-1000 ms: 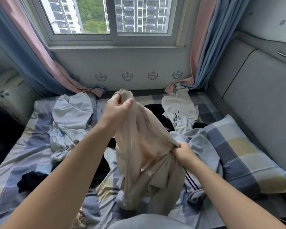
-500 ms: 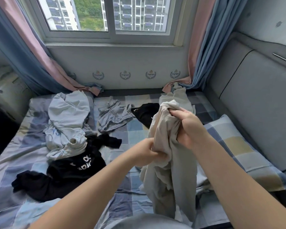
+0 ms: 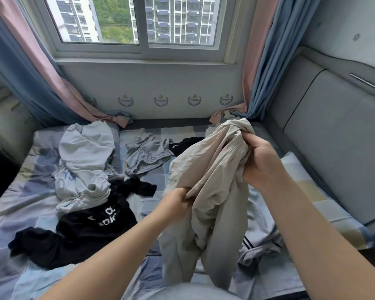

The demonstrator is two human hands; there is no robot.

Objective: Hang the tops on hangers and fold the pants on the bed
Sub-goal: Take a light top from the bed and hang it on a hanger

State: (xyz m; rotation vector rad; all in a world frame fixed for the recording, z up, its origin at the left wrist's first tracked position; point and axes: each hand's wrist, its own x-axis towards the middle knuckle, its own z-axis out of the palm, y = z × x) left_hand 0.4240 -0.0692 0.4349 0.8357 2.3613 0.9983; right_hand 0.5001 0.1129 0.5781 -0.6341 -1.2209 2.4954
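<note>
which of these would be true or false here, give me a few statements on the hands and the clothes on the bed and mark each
1. Both the left hand and the right hand grip the beige garment. True.
2. The right hand holds the garment lower than the left hand does. False: the right hand is higher, at the bunched top of the garment.
3. A black top with white lettering lies on the bed. True.
4. The grey shorts hang on a hanger. False: they lie crumpled on the bed, near the window side, and no hanger is in view.
</note>
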